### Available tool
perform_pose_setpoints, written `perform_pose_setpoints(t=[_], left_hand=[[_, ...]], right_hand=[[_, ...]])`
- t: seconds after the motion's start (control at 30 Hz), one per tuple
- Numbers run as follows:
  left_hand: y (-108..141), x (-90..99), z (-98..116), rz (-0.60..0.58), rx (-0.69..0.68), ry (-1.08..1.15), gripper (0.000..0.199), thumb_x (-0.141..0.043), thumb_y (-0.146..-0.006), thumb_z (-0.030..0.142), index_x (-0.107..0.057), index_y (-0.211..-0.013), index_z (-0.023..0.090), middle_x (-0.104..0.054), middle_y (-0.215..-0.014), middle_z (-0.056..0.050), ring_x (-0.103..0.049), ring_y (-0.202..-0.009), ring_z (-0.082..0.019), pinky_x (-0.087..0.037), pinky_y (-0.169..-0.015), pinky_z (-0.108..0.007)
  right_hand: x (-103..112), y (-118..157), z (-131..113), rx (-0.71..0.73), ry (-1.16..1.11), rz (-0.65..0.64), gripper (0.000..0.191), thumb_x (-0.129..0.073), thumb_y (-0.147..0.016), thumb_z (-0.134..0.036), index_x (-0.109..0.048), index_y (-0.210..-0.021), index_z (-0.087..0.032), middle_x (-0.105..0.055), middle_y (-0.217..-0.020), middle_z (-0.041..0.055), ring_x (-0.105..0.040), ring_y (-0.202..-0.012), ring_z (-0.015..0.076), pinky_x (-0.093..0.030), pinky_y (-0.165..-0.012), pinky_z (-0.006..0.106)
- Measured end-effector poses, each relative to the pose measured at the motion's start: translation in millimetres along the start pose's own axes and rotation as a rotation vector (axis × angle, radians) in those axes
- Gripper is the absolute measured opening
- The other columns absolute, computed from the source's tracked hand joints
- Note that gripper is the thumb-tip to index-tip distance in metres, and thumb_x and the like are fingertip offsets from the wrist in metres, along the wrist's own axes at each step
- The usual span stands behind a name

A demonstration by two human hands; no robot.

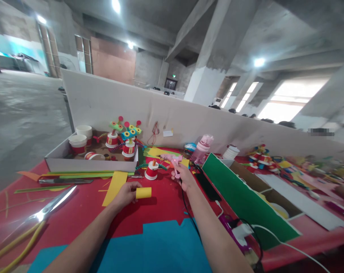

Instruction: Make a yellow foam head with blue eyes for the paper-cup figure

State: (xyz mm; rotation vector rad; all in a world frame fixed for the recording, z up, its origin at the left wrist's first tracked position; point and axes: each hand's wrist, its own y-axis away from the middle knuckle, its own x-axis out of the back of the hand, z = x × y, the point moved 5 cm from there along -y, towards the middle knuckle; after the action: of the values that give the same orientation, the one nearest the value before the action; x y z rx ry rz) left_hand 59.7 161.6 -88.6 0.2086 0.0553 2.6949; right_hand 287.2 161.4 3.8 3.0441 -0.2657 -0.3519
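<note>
A craft workshop is indicated by a grey-and-white concrete pillar (214,53), red-covered worktable (163,208), large yellow-handled steel scissors (41,216), pink plastic glue gun (169,157) and red-and-white paper-cup figure (151,172).

just one head-worn cam, looking forward and a bit down, kinda tilted and super wide, left hand (128,194) close at 7 o'clock, right hand (183,176) close at 6, red tabletop (163,210) below them, concrete ceiling (149,19) way off at 12
</note>
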Motion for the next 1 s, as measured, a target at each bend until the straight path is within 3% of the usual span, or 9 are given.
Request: perform_pose_setpoints(t=[0.17, 0.3, 0.53, 0.7, 1.0], left_hand=[[-0.8, 0.3, -1.1, 0.001, 0.0, 0.0, 0.021, -0.05, -0.059, 0.022, -0.058, -0.077, 0.016, -0.056, -0.048, 0.006, -0.051, -0.04, -0.01, -0.038, -0.042, -0.019], [-0.6, 0.1, 0.3, 0.007, -0.008, -0.003, 0.021, -0.051, -0.059, 0.022, -0.059, -0.078, 0.016, -0.055, -0.045, 0.006, -0.051, -0.04, -0.01, -0.04, -0.043, -0.019], [-0.9, 0.3, 0.3, 0.0, -0.015, -0.006, 0.02, -0.052, -0.059, 0.023, -0.059, -0.076, 0.016, -0.056, -0.045, 0.005, -0.05, -0.039, -0.01, -0.039, -0.042, -0.019], [-2.4, 1.1, -4.2, 0.002, -0.022, -0.002, 0.021, -0.052, -0.059, 0.02, -0.06, -0.078, 0.016, -0.055, -0.045, 0.006, -0.052, -0.04, -0.01, -0.038, -0.043, -0.018], [-1.2, 0.3, -2.1, -0.002, -0.021, 0.001, 0.02, -0.053, -0.06, 0.023, -0.06, -0.077, 0.016, -0.056, -0.047, 0.005, -0.051, -0.04, -0.01, -0.039, -0.042, -0.019]], right_hand=[[-0.3, 5.3, 3.1, -0.053, -0.114, -0.005, 0.012, -0.063, -0.078, -0.026, -0.054, -0.083, -0.018, -0.061, -0.064, -0.0015, -0.044, -0.041, 0.0052, -0.039, -0.037, 0.016], [1.6, 2.7, 3.1, -0.027, -0.03, 0.025, 0.014, -0.062, -0.08, -0.028, -0.053, -0.082, -0.018, -0.051, -0.049, -0.0056, -0.042, -0.038, 0.0065, -0.039, -0.036, 0.017], [-2.7, -5.1, -0.8, 0.052, 0.136, 0.038, 0.012, -0.059, -0.082, -0.027, -0.053, -0.083, -0.016, -0.057, -0.055, -0.0031, -0.044, -0.038, 0.007, -0.04, -0.034, 0.018], [-0.5, -5.8, 0.0, 0.051, 0.197, 0.073, 0.012, -0.055, -0.084, -0.027, -0.052, -0.08, -0.016, -0.05, -0.045, -0.0053, -0.042, -0.035, 0.0076, -0.039, -0.034, 0.019], [-0.4, -7.6, 1.7, 0.052, 0.195, 0.054, 0.011, -0.056, -0.083, -0.026, -0.054, -0.083, -0.015, -0.059, -0.061, -0.0013, -0.044, -0.039, 0.0062, -0.04, -0.034, 0.018]])
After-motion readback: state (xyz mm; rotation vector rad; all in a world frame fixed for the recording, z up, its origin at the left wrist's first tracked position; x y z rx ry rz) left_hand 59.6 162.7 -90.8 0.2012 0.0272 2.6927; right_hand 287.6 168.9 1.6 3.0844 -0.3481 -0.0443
